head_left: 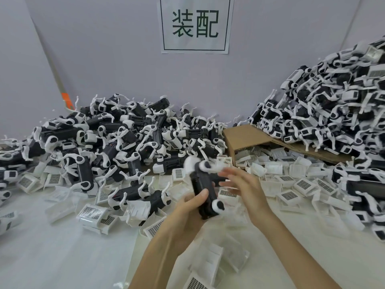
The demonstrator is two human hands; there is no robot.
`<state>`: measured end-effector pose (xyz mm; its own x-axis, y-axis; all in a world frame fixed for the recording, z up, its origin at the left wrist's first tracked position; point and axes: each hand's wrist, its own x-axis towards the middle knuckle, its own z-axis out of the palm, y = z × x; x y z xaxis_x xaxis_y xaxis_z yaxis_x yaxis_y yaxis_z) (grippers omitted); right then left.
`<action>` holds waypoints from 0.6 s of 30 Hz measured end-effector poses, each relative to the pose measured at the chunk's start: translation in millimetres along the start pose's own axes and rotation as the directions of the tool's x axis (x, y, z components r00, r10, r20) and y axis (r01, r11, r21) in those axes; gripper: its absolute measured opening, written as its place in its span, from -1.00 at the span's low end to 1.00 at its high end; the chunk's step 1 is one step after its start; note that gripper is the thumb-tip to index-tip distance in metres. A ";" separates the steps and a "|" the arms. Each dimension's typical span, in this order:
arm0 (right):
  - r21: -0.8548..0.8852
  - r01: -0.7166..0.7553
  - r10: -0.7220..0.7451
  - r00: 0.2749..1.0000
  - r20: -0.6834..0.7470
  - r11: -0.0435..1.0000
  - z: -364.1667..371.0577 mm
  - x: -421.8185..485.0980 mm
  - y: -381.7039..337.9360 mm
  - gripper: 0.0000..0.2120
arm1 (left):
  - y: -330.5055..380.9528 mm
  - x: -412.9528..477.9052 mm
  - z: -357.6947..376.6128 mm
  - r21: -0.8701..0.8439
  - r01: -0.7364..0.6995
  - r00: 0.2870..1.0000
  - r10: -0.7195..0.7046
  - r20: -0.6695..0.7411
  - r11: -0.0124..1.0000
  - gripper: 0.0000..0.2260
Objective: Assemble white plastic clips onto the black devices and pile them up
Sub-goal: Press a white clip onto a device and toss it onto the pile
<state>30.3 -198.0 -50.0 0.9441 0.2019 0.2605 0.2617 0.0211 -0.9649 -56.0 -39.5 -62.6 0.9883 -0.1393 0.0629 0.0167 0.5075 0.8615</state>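
My left hand (188, 207) grips a black device (203, 190) with white end pieces, held upright above the white table, thumb across its front. My right hand (243, 185) is at the device's right side with fingers straight and blurred, touching near its white top part (208, 165). Loose white plastic clips (288, 195) with grid labels lie scattered around both hands.
A large pile of black devices (116, 138) with white parts fills the left and middle back. A taller pile (337, 109) rises at the right over a flattened cardboard box (245, 136). A paper sign (195, 25) hangs on the grey wall. More clips (93, 213) lie at front left.
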 end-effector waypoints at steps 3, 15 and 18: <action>-0.587 0.108 -0.059 0.993 0.103 0.802 -5.9 3.7 20.7 -0.72 | 0.9 0.6 -4.9 -0.153 -0.044 0.999 0.042 -0.021 0.987 -0.72; -0.746 0.248 -0.155 0.969 0.193 0.619 -1.8 -0.9 30.7 -0.93 | 4.3 6.1 -6.6 -0.175 -0.156 0.953 0.102 -0.285 0.972 -0.62; -0.679 0.276 -0.326 0.944 0.057 0.680 -1.8 -0.9 23.5 -0.82 | 3.2 7.7 -4.6 -0.072 -0.139 0.929 0.104 -0.356 0.988 -0.65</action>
<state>36.0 -199.4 -72.8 0.7944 0.2397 0.5581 0.5744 -0.5953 -0.5619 -47.6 -35.0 -61.8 0.9736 0.2261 -0.0308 -0.1095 0.5817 0.8060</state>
